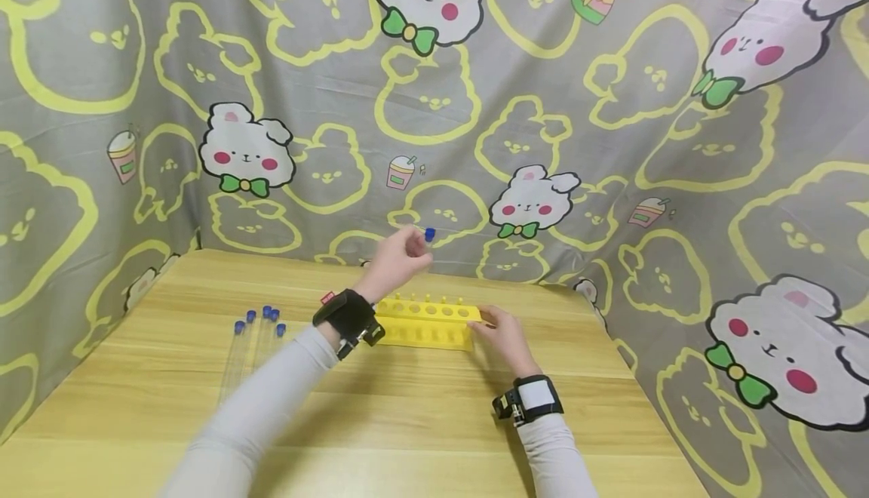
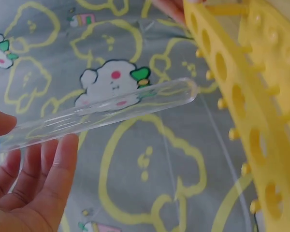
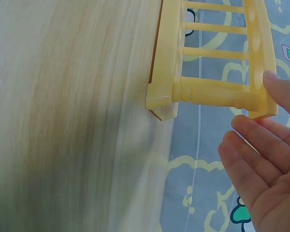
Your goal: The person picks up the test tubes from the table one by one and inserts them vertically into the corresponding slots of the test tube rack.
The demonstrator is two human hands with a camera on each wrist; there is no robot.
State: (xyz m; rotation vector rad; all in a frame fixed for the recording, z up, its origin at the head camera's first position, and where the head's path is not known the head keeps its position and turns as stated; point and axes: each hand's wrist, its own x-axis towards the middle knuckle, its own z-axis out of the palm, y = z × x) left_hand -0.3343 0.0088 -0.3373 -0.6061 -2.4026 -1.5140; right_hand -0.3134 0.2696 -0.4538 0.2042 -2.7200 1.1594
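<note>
Right now the left hand [image 1: 397, 260] is raised above the far side of the yellow rack [image 1: 426, 323], pinching a clear tube [image 2: 106, 112] near its blue cap [image 1: 429, 235] between thumb and fingertips. From the left wrist view the tube's long axis runs away from the grip toward the rack, its rounded closed end leading and lying just short of the rack's row of round holes [image 2: 222, 66]; the tube looks tilted rather than upright, and its tip is near but not touching the plastic. The right hand [image 1: 501, 330] rests against the right end of the rack on the wooden table [image 1: 407, 422], fingers mostly straight and touching the end post, holding nothing else; it is the nearer hand to the rack, while the left alone carries the tube. Four more capped tubes [image 1: 254, 336] lie flat on the table, well to the left of the rack. No brand, label or readable writing shows on the tube, rack or wrist straps; the cloth backdrop [image 1: 611, 143] bears only cartoon animals.
</note>
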